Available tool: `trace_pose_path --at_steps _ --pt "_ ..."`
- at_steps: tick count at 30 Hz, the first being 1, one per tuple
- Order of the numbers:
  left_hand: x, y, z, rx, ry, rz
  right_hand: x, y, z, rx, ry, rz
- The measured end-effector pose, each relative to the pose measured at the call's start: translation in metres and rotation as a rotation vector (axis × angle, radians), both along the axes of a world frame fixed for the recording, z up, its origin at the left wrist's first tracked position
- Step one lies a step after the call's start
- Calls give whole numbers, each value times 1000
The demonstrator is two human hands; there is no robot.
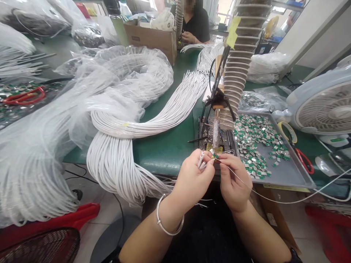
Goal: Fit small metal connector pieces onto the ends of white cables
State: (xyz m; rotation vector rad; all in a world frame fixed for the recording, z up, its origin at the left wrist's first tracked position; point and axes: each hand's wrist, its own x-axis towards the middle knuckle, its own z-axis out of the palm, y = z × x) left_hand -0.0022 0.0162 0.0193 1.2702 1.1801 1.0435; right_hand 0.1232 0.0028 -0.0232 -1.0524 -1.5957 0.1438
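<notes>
My left hand (192, 179) pinches the ends of white wires and a small metal-and-green piece, close to the fingertips of my right hand (233, 180). My right hand holds a thin white wire (276, 201) that trails off to the right. The two hands nearly touch, and their fingers hide the exact join. A metal tray (293, 173) of several small green-and-silver terminals (253, 140) lies just to the right. Directly ahead stands a small bench fixture (216, 135) with a yellow-taped base. A large bundle of white cables (115, 160) lies to the left.
A ribbed extraction hose (238, 62) rises beside the fixture. Red-handled scissors (304, 160) lie right of the tray, near a desk fan (326, 106). Plastic-wrapped bundles cover the green bench (161, 149). A co-worker (194, 27) sits beyond a cardboard box (149, 38).
</notes>
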Motion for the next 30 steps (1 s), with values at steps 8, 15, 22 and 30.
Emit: trace_pose_path --at_steps 8,15,22,30 --pt "-2 1 0 35 -1 17 -1 2 2 8 -4 5" --pt "-3 -2 4 50 29 28 -2 1 5 16 -28 -2" --pt "-2 -2 4 75 16 40 -3 3 7 38 -52 -30" --pt "-2 -5 2 75 -2 36 0 -1 6 -5 -29 13"
